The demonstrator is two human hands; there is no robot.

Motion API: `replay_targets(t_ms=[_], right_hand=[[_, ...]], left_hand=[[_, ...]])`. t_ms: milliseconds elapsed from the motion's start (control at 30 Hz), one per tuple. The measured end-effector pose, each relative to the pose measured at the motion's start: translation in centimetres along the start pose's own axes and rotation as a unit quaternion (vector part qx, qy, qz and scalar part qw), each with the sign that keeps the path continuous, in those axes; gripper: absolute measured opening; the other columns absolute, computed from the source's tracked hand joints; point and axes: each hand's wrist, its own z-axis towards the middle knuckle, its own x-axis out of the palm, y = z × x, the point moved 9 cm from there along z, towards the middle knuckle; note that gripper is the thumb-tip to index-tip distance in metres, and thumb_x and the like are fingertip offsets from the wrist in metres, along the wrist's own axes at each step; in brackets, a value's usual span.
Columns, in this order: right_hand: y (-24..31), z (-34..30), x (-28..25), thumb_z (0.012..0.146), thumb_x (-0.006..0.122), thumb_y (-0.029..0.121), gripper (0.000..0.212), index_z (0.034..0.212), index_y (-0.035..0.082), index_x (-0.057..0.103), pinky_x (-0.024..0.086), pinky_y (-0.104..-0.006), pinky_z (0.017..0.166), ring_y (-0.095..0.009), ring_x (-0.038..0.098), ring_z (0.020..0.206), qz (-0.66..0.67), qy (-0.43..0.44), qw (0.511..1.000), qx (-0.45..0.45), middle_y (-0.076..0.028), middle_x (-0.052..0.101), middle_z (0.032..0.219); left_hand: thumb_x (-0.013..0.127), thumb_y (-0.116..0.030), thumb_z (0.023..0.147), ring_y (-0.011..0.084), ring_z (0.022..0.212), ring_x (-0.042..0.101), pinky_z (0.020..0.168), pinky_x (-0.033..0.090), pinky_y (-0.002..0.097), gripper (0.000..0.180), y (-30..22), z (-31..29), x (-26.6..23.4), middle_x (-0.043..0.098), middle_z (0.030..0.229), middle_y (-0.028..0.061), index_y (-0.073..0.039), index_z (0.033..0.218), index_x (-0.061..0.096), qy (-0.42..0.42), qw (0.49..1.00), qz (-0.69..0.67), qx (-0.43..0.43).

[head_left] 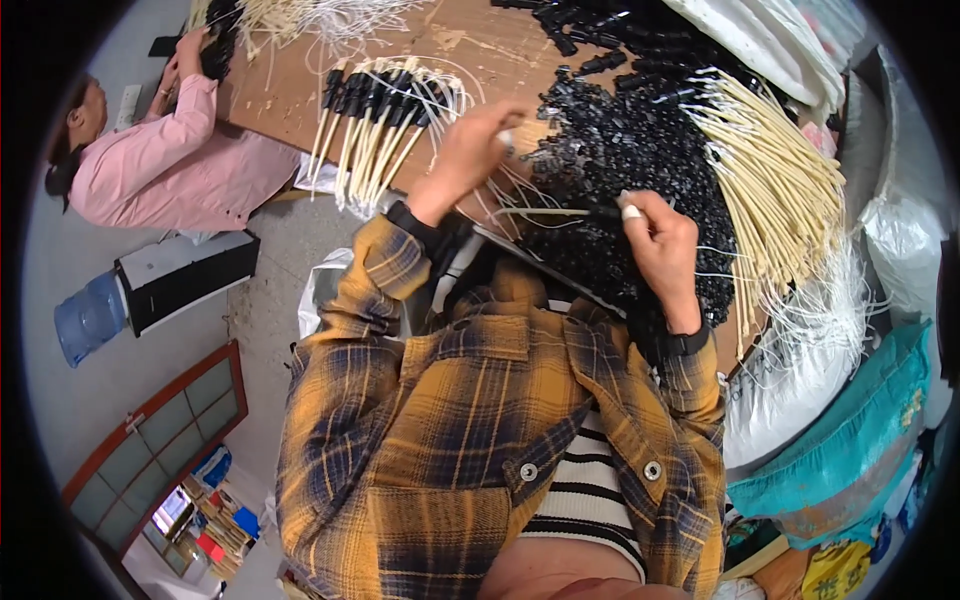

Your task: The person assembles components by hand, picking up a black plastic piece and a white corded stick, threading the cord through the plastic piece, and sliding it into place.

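Note:
My right hand (663, 245) is closed in a pinch, a white cover on a fingertip, over the heap of small black plastic pieces (625, 150). From its fingertips a thin cream sleeved wire (545, 211) points left, with something dark at the pinched end that blends into the heap. My left hand (468, 155) is raised over the table at the heap's left edge, fingers curled and blurred, also with a white fingertip cover. Whether it holds anything does not show. Thin white strands hang below it. Both wrists wear black bands.
Finished-looking cream wires with black fittings (375, 115) lie at the left table edge. A large bundle of cream wires (775, 190) lies right of the heap. Black cylindrical fittings (600, 62) are at the back. Sacks (830, 430) crowd the right side. A co-worker in pink (170, 150) sits far left.

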Motion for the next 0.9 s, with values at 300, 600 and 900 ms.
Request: replay_targets(t_ms=[300,600,900], right_hand=[[-2.2,0.1,1.7,0.088,0.062,0.007,0.008,0.09,0.001,0.067,0.03,-0.021,0.049,-0.002,0.036,0.054,0.017,0.041,0.998,0.048,0.006,0.045,0.06],[-5.1,0.2,1.5,0.085,0.062,0.011,0.01,0.088,0.003,0.068,0.032,-0.0245,0.047,-0.004,0.037,0.05,0.075,-0.005,0.99,0.116,0.002,0.04,0.052],[-4.2,0.6,3.1,0.088,0.059,0.005,0.01,0.089,0.0,0.067,0.028,-0.0215,0.048,-0.001,0.035,0.054,0.219,0.031,0.965,0.138,0.009,0.044,0.059]], left_hand=[[0.072,-0.003,0.075,0.0204,0.068,0.064,0.062,0.052,0.0296,0.023,3.8,-2.7,0.1,0.067,0.079,0.0104,-0.005,0.097,0.068,0.076,0.984,0.085,-0.139],[0.071,0.004,0.068,0.0179,0.066,0.06,0.06,0.049,0.029,0.028,-0.4,-0.9,2.3,0.063,0.076,0.0055,-0.004,0.095,0.067,-0.02,0.992,-0.091,-0.082],[0.069,0.004,0.067,0.0201,0.068,0.056,0.06,0.048,0.0306,0.061,-11.3,-0.7,3.6,0.059,0.079,0.0036,-0.012,0.124,0.059,-0.107,0.985,0.012,0.132]])
